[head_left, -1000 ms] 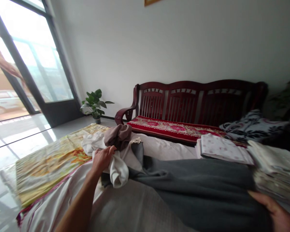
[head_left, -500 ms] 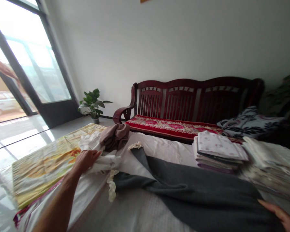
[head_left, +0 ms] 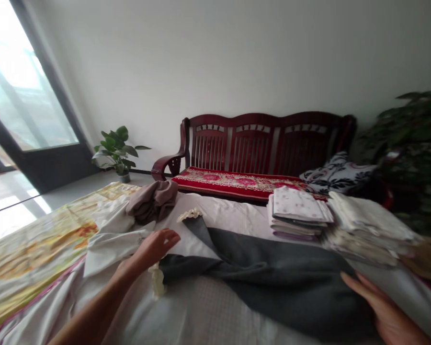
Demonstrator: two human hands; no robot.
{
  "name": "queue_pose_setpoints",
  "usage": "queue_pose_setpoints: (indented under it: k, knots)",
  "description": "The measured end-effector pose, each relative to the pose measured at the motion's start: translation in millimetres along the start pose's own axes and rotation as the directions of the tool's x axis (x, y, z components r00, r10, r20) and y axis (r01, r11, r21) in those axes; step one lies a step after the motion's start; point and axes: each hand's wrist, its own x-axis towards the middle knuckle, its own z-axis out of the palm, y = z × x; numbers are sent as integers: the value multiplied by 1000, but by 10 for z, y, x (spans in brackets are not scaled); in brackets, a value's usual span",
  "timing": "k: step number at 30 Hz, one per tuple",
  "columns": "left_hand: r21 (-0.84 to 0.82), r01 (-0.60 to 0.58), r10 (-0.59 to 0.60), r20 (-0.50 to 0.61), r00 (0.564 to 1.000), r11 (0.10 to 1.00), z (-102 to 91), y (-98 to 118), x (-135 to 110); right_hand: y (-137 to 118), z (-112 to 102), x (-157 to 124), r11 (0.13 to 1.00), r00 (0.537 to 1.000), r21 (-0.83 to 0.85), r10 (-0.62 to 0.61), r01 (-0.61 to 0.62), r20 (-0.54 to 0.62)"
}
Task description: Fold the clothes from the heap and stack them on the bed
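A long dark grey cloth (head_left: 273, 278) lies spread across a white sheet (head_left: 187, 316) on the table. My left hand (head_left: 154, 249) rests open near the grey cloth's left end, fingers on a white cloth with a lace edge (head_left: 187, 242). At the lower right, my right hand (head_left: 384, 311) lies flat and open on the grey cloth's right end. A crumpled white garment (head_left: 111, 235) and a bunched brown cloth (head_left: 153, 203) sit just left of my left hand.
Two stacks of folded cloths (head_left: 298, 215) (head_left: 366, 227) stand at the back right. A yellow patterned cloth (head_left: 32, 249) covers the left. Behind are a dark red wooden bench (head_left: 258, 153) with a floral cushion (head_left: 335, 175), a small potted plant (head_left: 117, 153), and a big plant (head_left: 413, 153).
My left hand let go of the white garment and moved right onto the lace-edged cloth. My right hand slid further onto the grey cloth. The view turned to the right.
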Motion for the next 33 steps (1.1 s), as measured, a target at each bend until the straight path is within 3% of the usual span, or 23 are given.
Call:
queue_pose_setpoints:
  k: [3, 6, 11, 13, 15, 19, 22, 25, 28, 33]
  knots:
    - [-17, -16, 15, -69, 997, 1000, 145, 230, 213, 42, -21, 138, 1000, 993, 28, 10, -13, 117]
    - [70, -10, 19, -134, 991, 998, 189, 267, 495, 26, -80, 78, 996, 976, 57, 54, -67, 211]
    - [170, -84, 71, 82, 994, 982, 347, 69, 886, -8, -133, -10, 983, 949, 102, 116, -151, 293]
    - [161, -97, 79, 116, 990, 982, 426, -19, 968, 1, -145, 9, 982, 942, 78, 142, -173, 306]
    - [118, -88, 84, 40, 996, 989, 465, -77, 1022, 14, -152, 31, 983, 939, 54, 149, -174, 310]
    - [-73, -84, 64, -244, 968, 994, 423, -146, 1081, 45, -139, 88, 987, 954, 88, 106, -135, 281]
    - [-104, -92, 58, -291, 955, 990, 384, -236, 1059, 93, -127, 177, 997, 991, 68, 14, -24, 132]
    - [-68, 42, -57, -222, 973, 997, 355, -301, 947, 142, -144, 256, 999, 1000, -44, -22, 22, 1]
    - [-80, 87, -93, -82, 992, 993, 261, -201, 718, 144, -178, 260, 998, 997, -56, 30, -26, 68]
    - [-118, -106, 125, 162, 979, 987, 36, 256, 44, 94, -216, 188, 997, 981, -49, 61, -52, 187]
